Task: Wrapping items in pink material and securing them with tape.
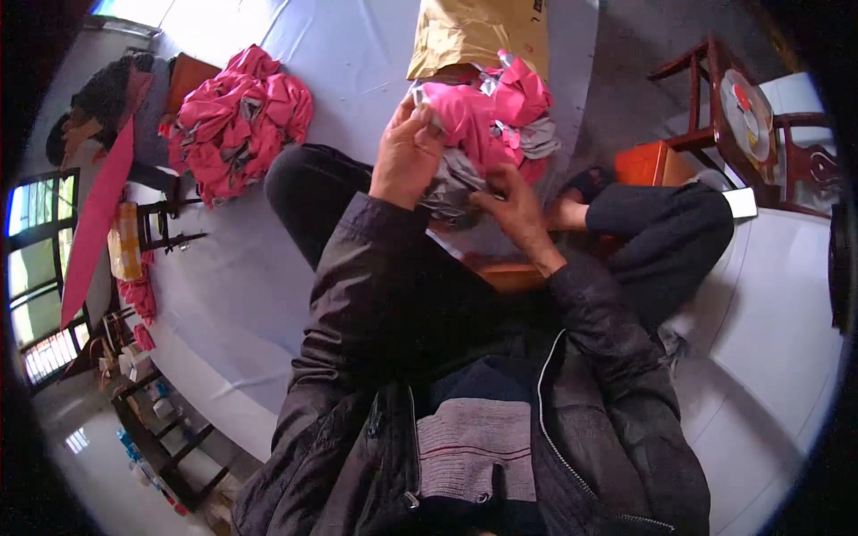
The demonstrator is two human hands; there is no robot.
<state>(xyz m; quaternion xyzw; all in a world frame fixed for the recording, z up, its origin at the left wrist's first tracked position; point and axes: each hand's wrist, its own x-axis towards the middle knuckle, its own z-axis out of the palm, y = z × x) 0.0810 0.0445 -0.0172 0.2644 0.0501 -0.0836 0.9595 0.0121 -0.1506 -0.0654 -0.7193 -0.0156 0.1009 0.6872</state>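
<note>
Basically, the left hand (407, 147) pinched a pale edge of the pink-and-grey cloth (466, 116); couldn't tell if the right hand's (518, 210) fingers gripped its grey part. It sat beside a brown paper bag (456, 40); light, even tension probably worked best.

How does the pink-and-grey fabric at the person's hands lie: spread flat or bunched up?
Bunched up: the fabric shows creases and overlapping folds throughout, including between the left hand and right hand.

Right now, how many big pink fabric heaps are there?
2: one heap at the left hand and right hand, another heap farther left. Others may be hidden in the paper bag.
</note>
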